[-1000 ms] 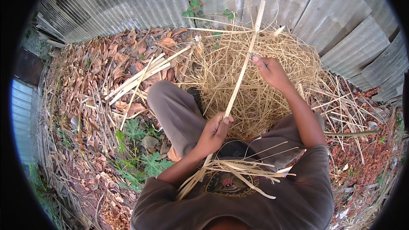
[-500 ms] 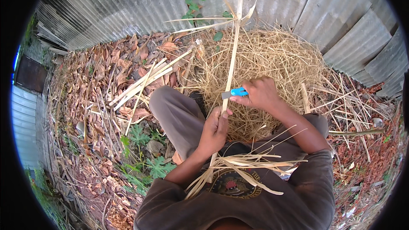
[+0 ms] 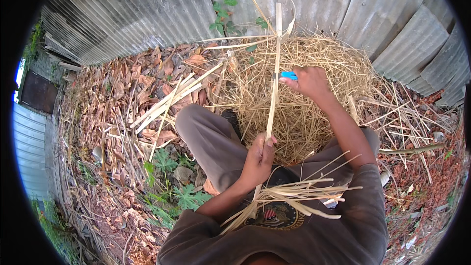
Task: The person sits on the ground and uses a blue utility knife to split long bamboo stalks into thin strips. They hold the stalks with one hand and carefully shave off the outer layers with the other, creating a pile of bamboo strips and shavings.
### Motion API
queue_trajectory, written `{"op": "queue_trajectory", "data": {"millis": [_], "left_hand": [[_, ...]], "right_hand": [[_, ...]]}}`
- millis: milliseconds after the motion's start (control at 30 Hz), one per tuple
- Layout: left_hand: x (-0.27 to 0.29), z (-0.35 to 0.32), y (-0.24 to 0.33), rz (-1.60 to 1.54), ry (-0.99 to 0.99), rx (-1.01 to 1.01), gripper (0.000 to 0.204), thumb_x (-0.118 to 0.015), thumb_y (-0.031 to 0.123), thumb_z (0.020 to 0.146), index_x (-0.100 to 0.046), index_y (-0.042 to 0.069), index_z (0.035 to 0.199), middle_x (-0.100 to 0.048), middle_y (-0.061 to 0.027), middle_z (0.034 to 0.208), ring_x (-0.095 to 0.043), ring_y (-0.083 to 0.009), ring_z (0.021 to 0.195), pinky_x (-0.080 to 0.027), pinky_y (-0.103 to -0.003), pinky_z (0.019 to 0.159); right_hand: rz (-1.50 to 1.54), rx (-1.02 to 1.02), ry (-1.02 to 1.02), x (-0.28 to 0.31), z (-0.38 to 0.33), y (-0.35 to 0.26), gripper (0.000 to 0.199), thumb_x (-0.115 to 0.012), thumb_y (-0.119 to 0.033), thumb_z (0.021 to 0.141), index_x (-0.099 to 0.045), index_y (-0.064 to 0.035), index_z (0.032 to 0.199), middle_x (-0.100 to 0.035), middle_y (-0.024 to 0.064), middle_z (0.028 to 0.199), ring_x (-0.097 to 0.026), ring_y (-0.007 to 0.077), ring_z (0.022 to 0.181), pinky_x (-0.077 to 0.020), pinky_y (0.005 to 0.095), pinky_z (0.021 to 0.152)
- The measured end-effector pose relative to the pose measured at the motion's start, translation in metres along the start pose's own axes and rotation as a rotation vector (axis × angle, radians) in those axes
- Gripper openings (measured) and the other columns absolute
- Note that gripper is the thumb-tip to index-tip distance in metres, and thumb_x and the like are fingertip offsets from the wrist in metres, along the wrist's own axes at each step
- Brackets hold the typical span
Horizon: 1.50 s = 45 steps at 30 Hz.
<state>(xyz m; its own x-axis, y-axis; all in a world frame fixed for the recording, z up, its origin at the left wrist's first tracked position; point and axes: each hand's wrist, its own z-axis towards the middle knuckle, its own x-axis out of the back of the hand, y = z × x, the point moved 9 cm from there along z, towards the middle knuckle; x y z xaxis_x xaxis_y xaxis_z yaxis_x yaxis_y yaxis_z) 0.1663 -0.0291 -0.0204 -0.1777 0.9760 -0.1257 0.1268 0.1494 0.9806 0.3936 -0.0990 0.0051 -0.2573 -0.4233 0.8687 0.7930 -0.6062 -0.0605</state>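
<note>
A long pale strip of split wood or bamboo (image 3: 273, 99) runs from my lap up toward the metal wall, with thin shavings curling off its far end. My left hand (image 3: 258, 159) is closed round its lower part, thumb on top. Farther up, my right hand (image 3: 310, 82) grips a blue-handled knife (image 3: 289, 75), whose short grey blade meets the strip's right side. Behind my left hand, a bunch of thin curled shavings (image 3: 299, 196) fans out over my shirt at the strip's near end.
A wide heap of straw-like shavings (image 3: 319, 64) lies before my crossed legs. Several pale strips (image 3: 171, 100) rest on dry leaves at the left. Corrugated metal sheets (image 3: 314, 2) stand beyond. Green plants (image 3: 189, 196) grow beside my left knee.
My right hand has moved the knife up along the strip, away from my left hand. My left hand and the strip have shifted slightly down toward my body.
</note>
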Motion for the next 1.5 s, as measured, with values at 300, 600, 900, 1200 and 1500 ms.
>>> {"op": "queue_trajectory", "data": {"millis": [300, 600, 900, 1200, 1500], "left_hand": [[-0.015, -0.036, -0.012, 0.069, -0.078, 0.049, 0.013, -0.038, 0.016, 0.102, -0.047, 0.006, 0.104, -0.035, 0.0068, 0.064, -0.030, -0.0015, 0.055, -0.027, -0.021, 0.049], [-0.007, -0.030, 0.004, 0.278, -0.032, -0.052, 0.013, -0.042, 0.014, 0.101, -0.051, 0.005, 0.104, -0.038, 0.0043, 0.065, -0.035, -0.0042, 0.058, -0.031, -0.023, 0.052], [0.011, -0.010, 0.020, 0.363, 0.035, -0.135, 0.019, -0.045, 0.014, 0.100, -0.057, 0.003, 0.110, -0.038, 0.0076, 0.061, -0.034, -0.0013, 0.054, -0.029, -0.021, 0.049], [0.032, 0.015, 0.017, 0.023, 0.096, 0.022, 0.028, -0.044, 0.014, 0.102, -0.055, 0.002, 0.125, -0.040, 0.0056, 0.059, -0.035, -0.0019, 0.049, -0.029, -0.019, 0.045], [0.038, 0.020, 0.024, 0.150, 0.137, -0.088, 0.034, -0.046, 0.009, 0.100, -0.053, 0.006, 0.132, -0.042, 0.0059, 0.061, -0.039, -0.0013, 0.052, -0.033, -0.020, 0.047]], "right_hand": [[-0.146, -0.158, -0.040, -0.001, 0.015, 0.089, 0.070, -0.042, -0.074, 0.085, -0.066, -0.0085, 0.081, -0.057, 0.0070, 0.052, -0.061, 0.0231, 0.050, -0.0464, 0.0380, 0.044], [0.161, -0.353, -0.169, -0.010, 0.018, 0.112, 0.073, -0.035, -0.070, 0.090, -0.064, -0.0042, 0.077, -0.056, 0.0093, 0.056, -0.060, 0.0261, 0.056, -0.0479, 0.0439, 0.055], [1.728, -0.837, -0.611, -0.029, -0.013, 0.036, 0.069, -0.024, -0.073, 0.092, -0.030, -0.0138, 0.058, -0.025, -0.0049, 0.043, -0.021, 0.0068, 0.032, -0.0174, 0.0228, 0.030], [0.681, -0.315, -0.310, 0.008, -0.019, -0.024, 0.072, -0.037, -0.068, 0.092, -0.055, -0.0063, 0.060, -0.046, 0.0089, 0.048, -0.051, 0.0244, 0.046, -0.0411, 0.0399, 0.048], [0.269, 0.084, -0.225, 0.032, -0.024, -0.089, 0.060, -0.056, -0.069, 0.080, -0.058, -0.0108, 0.065, -0.053, 0.0079, 0.047, -0.056, 0.0276, 0.042, -0.0439, 0.0392, 0.044]]}}
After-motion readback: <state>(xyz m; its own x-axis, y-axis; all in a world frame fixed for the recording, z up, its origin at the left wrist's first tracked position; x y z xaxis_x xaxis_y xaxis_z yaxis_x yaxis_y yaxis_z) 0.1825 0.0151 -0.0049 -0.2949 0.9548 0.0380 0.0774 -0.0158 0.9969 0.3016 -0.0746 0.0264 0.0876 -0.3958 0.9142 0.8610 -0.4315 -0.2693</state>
